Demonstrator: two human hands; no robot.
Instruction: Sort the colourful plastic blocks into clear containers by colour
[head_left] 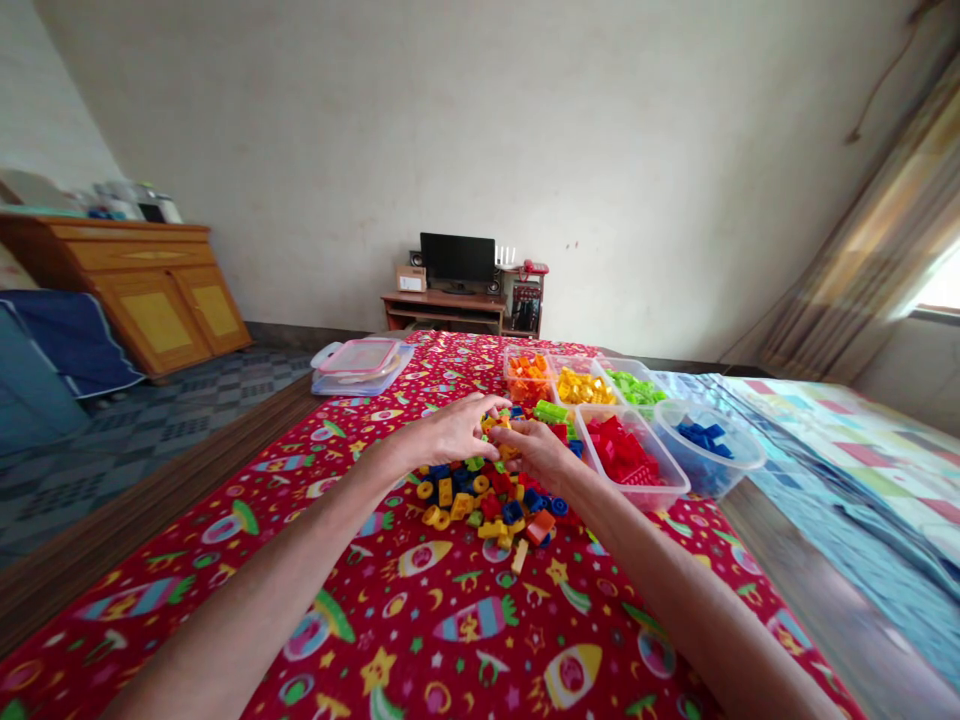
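Observation:
A pile of small plastic building blocks (491, 505) in yellow, blue, red and orange lies on the red rocket-print cloth (420, 620). Both my hands meet above the far side of the pile. My left hand (450, 430) has its fingers curled and pinched near a small yellow block. My right hand (536, 448) is closed over yellow pieces too; what exactly each hand holds is too small to make out. Sorted blocks fill clear tubs behind: orange (528, 378), yellow (582, 386), green (636, 386), red (624, 452), and a bowl of blue (708, 440).
A stack of clear lids with a pink rim (360, 362) sits at the far left of the cloth. A wooden floor edge runs along the left. A patchwork mat (847, 440) lies to the right. A desk with a monitor (457, 262) stands by the far wall, a wooden cabinet (150, 290) at left.

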